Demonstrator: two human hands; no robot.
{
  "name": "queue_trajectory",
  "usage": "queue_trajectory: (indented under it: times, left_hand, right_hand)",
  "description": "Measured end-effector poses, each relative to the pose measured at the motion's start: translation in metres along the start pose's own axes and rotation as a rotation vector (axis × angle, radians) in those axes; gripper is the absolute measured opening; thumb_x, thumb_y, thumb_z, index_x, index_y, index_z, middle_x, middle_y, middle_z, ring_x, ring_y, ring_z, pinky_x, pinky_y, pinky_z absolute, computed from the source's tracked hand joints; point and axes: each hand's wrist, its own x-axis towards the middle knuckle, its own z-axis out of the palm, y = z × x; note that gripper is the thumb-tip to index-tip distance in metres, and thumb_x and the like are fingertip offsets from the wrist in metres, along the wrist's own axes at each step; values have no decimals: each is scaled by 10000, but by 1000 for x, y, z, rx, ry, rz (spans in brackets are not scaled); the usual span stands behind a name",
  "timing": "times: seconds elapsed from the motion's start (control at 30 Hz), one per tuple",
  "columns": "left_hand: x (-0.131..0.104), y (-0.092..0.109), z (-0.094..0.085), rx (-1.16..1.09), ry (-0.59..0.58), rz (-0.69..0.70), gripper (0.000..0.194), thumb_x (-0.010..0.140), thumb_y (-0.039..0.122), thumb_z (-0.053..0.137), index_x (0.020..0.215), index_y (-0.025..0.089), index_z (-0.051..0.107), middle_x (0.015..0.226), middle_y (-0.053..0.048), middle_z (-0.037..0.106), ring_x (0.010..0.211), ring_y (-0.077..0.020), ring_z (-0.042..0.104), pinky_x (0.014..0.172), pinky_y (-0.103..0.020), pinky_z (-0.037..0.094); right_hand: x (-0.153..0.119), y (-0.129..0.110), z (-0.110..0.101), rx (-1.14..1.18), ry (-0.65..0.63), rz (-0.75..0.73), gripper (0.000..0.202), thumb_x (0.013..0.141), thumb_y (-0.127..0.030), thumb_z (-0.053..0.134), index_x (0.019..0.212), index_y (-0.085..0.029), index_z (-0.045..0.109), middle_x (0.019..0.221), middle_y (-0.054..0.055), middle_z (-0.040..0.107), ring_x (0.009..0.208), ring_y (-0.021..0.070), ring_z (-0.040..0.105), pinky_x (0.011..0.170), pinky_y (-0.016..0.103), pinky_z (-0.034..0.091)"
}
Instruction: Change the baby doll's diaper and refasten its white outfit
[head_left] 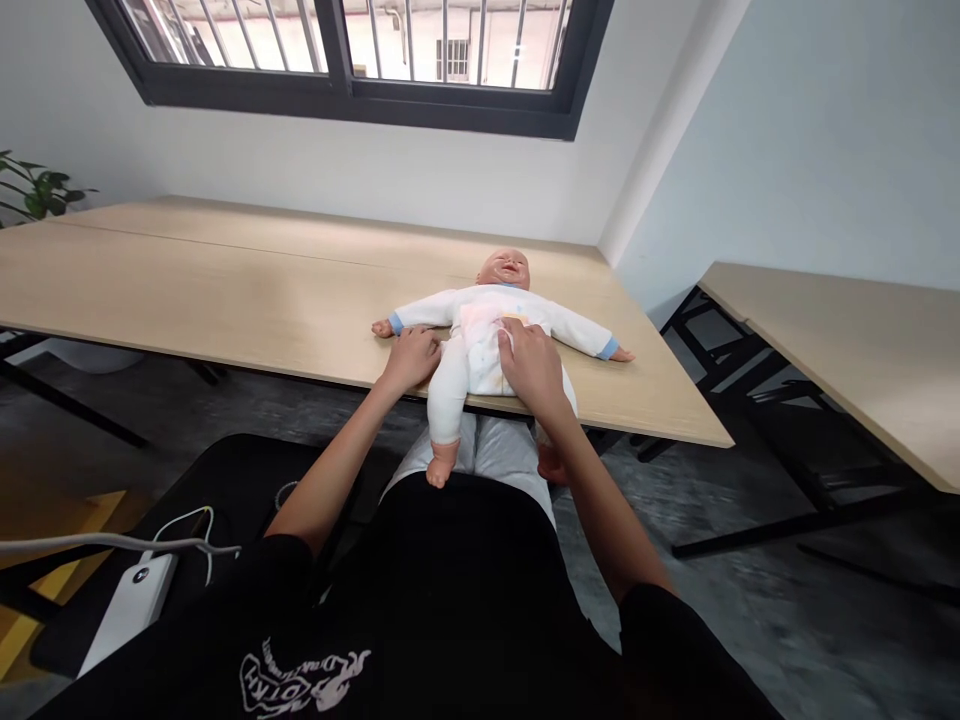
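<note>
white cloth (448, 389) covers the round-headed doll (480, 345), on its back at the front edge of the wood-grain desk (300, 290), near the right corner. the right hand (531, 362) curves over its belly, the left hand (415, 357) lies by its hip; whether fingers grip, i cannot tell.
</note>
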Motion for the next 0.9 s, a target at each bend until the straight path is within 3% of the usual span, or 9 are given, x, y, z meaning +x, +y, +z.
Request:
queue_trajectory:
  times: [0.13, 0.3, 0.4, 0.5, 0.67, 0.77, 0.9]
  left_hand:
    - [-4, -2, -2, -84, -13, 5, 134, 878, 260, 602, 762, 194, 593, 897, -104, 654, 989, -313, 592, 1005, -476, 440]
    - [-10, 7, -5, -636, -68, -101, 151, 885, 306, 586, 834, 210, 480, 810, -11, 587, 838, -191, 582, 839, -323, 480]
    - [-11, 12, -6, -808, -144, -102, 172, 810, 248, 625, 934, 198, 517, 889, -8, 598, 865, -157, 581, 841, -277, 464]
    - [-12, 10, -10, -822, -176, -44, 316, 745, 203, 669, 1028, 193, 529, 975, -23, 601, 909, -151, 583, 871, -275, 464]
    - [-12, 3, -12, -680, -214, -19, 556, 740, 267, 749, 1236, 192, 508, 1011, -32, 587, 926, -172, 592, 894, -310, 492]
    - [-8, 4, -3, -581, -192, -2, 530, 741, 280, 742, 1222, 186, 541, 1078, -56, 631, 988, -205, 603, 908, -326, 499]
    - [0, 7, 12, -688, -96, -27, 366, 800, 337, 683, 1112, 194, 557, 1063, -52, 666, 993, -212, 628, 882, -316, 508]
  right_hand:
    - [-1, 0, 2, -14, 9, -10, 398, 1095, -226, 353, 1316, -101, 659, 1220, 168, 730, 1157, 320, 625, 964, 397, 455]
    - [-1, 1, 5, -35, 25, -16, 408, 1091, -224, 350, 1323, -99, 661, 1205, 168, 738, 1153, 318, 634, 957, 398, 467]
    - [-1, 1, 6, -45, 30, -15, 409, 1088, -225, 351, 1328, -108, 661, 1198, 161, 740, 1149, 318, 637, 959, 401, 469]
    - [-1, 1, 6, -47, 30, -16, 409, 1090, -226, 350, 1331, -109, 660, 1196, 159, 741, 1156, 320, 633, 960, 400, 466]
    - [-2, 0, 5, -34, 35, -15, 394, 1092, -224, 364, 1322, -107, 661, 1204, 162, 737, 1148, 319, 632, 941, 388, 456]
    - [-2, 0, 5, -45, 31, 1, 392, 1097, -228, 364, 1326, -108, 660, 1220, 154, 735, 1156, 311, 628, 957, 386, 451]
    - [-2, 0, 4, -40, 15, 10, 396, 1100, -236, 365, 1338, -118, 659, 1249, 143, 730, 1177, 303, 620, 990, 386, 447]
